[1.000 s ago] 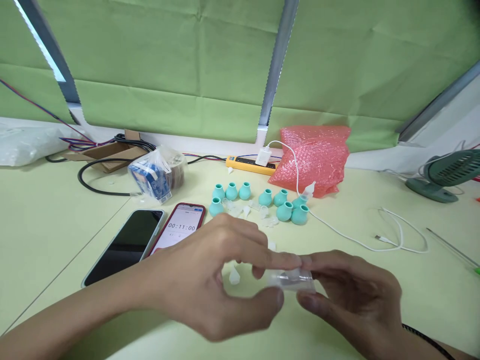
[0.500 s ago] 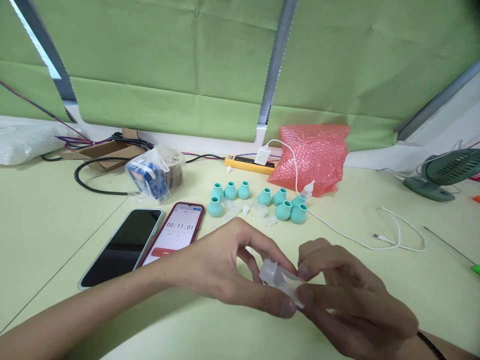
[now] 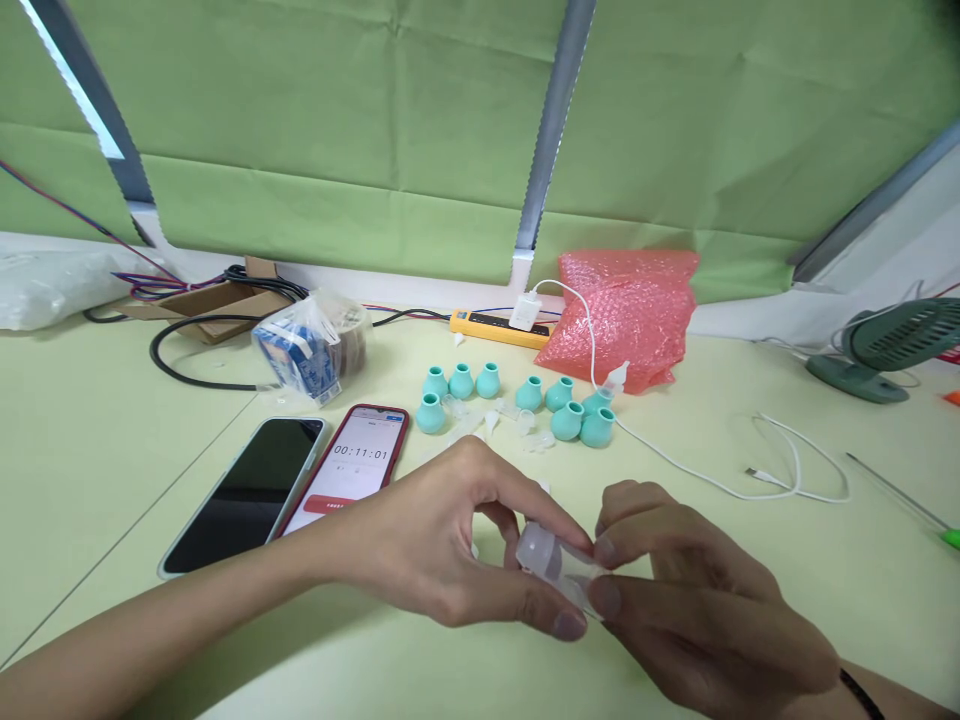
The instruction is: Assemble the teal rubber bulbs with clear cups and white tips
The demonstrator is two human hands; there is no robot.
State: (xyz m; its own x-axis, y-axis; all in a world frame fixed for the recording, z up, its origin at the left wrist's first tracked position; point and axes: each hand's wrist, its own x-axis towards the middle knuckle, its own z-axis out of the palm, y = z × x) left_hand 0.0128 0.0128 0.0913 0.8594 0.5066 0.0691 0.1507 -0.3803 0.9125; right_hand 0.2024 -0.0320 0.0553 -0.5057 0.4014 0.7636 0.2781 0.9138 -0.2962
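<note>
A small translucent white plastic piece (image 3: pixel 551 560) with a rounded end is held between both hands above the table. My left hand (image 3: pixel 480 550) is closed on its left part, forefinger above and thumb below. At its right end, the thumb and fingertips of my right hand (image 3: pixel 697 590) pinch it and hide that end. Farther back stand several teal rubber bulbs (image 3: pixel 567 421) with open necks, in two groups. Small clear and white plastic pieces (image 3: pixel 526 422) lie among them, one of them a pointed white tip (image 3: pixel 491 421).
Two phones lie at left, one dark (image 3: pixel 247 490) and one showing a timer (image 3: pixel 351 455). Behind are a bagged blue package (image 3: pixel 300 350), a yellow power strip (image 3: pixel 487 328) and pink bubble wrap (image 3: pixel 622 315). A white cable (image 3: pixel 712 485), a screwdriver (image 3: pixel 900 492) and a green fan (image 3: pixel 900 340) occupy the right.
The plastic piece has turned slightly in my fingers, its rounded end facing me more. My left thumb has shifted a little to the left; both hands keep their hold.
</note>
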